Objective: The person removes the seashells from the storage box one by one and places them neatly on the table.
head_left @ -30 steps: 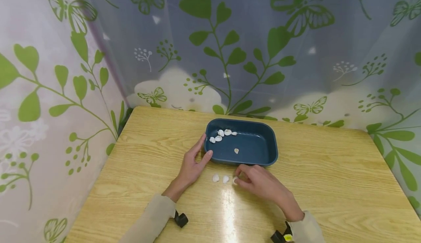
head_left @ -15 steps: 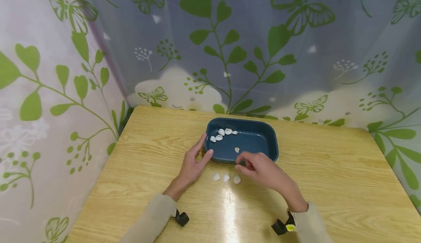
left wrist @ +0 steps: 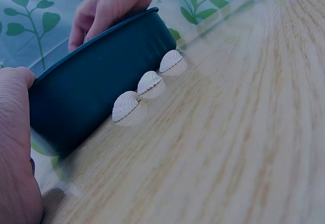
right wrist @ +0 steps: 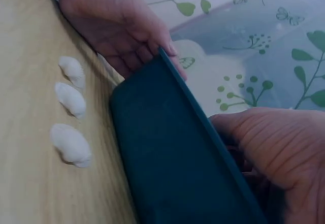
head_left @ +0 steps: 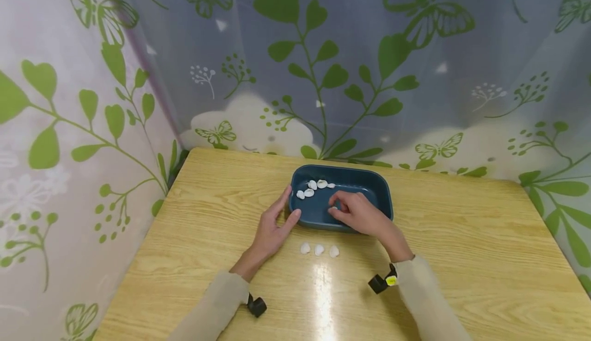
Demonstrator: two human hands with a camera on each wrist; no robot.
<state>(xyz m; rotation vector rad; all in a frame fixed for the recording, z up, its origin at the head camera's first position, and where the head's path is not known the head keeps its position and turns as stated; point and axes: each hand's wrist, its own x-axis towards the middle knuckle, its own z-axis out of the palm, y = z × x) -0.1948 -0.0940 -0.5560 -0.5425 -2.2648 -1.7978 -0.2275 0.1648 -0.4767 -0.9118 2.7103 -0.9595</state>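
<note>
In the head view my left hand (head_left: 272,228) rests against the left end of a dark blue plastic basin (head_left: 387,197), fingers extended along the outside and thumb at the near corner. My right hand (head_left: 362,215) reaches over the near rim into the basin. Its thumb and index finger pinch a small seashell (head_left: 334,208), mostly hidden by the fingertips. Several white seashells (head_left: 309,193) lie in the basin's far left part. On the table before the basin, three ribbed seashells stand in a row: left (head_left: 305,248), middle (head_left: 319,249) and right (head_left: 334,251).
The wooden table (head_left: 461,238) spreads out on both sides of the basin. Behind it and to the left hang curtains (head_left: 351,64) printed with leaves and butterflies. Each wrist carries a small black camera, the left one (head_left: 256,306) and the right one (head_left: 378,283).
My right hand let go of the rightmost seashell in the row, rose over the near rim and moved into the basin to the lone shell there. My left hand stays put.
</note>
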